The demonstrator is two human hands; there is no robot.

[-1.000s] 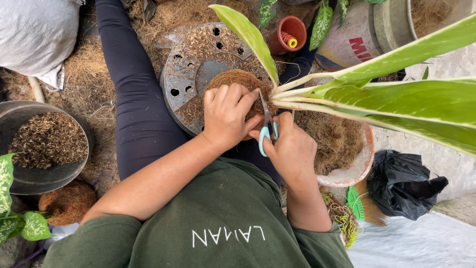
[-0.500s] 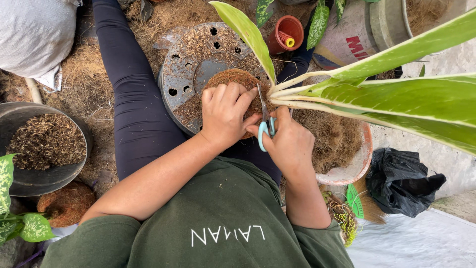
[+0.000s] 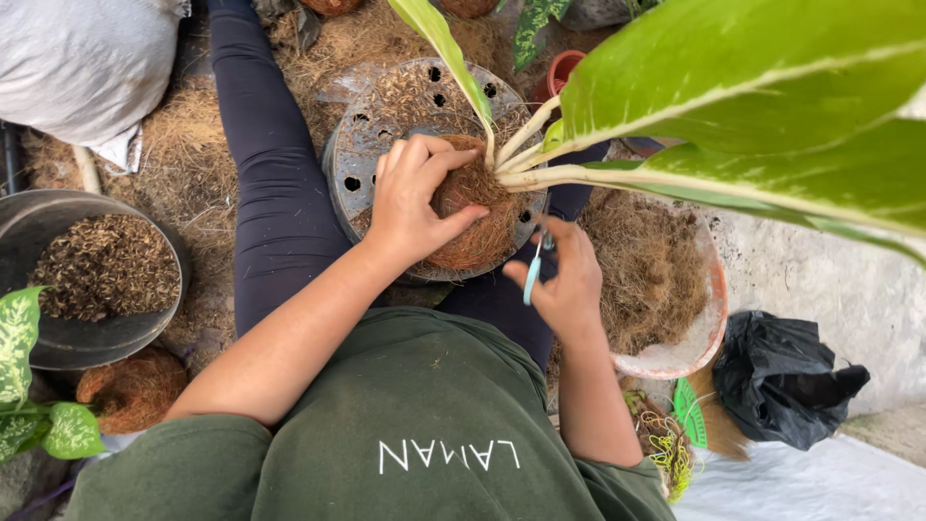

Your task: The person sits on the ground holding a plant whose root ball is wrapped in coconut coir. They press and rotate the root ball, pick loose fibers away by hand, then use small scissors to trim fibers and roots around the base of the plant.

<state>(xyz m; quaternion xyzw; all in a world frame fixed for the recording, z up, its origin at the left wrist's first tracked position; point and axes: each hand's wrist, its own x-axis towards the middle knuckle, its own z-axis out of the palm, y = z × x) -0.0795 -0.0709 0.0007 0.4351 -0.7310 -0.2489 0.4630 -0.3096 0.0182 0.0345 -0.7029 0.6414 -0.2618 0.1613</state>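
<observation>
My left hand [image 3: 413, 201] cups a brown fibre ball [image 3: 475, 224] wrapped around the base of a plant with long green-and-cream leaves [image 3: 743, 116]. The ball rests over an upturned grey pot with holes [image 3: 386, 116] on my lap. My right hand [image 3: 569, 285] holds small scissors with light blue handles [image 3: 533, 272], just right of the ball and a little away from it. The scissor blades are mostly hidden by my fingers.
A pink-rimmed bowl of coconut fibre [image 3: 709, 328] sits at right, a black plastic bag [image 3: 786, 376] beyond it. A dark tub of chips [image 3: 58, 338] lies at left with a spotted-leaf plant [image 3: 19, 338]. A white sack [image 3: 77, 58] is top left.
My right hand with the scissors has drawn back from the top of the ball, down and to the right. My left hand stays on the ball. The view has moved closer.
</observation>
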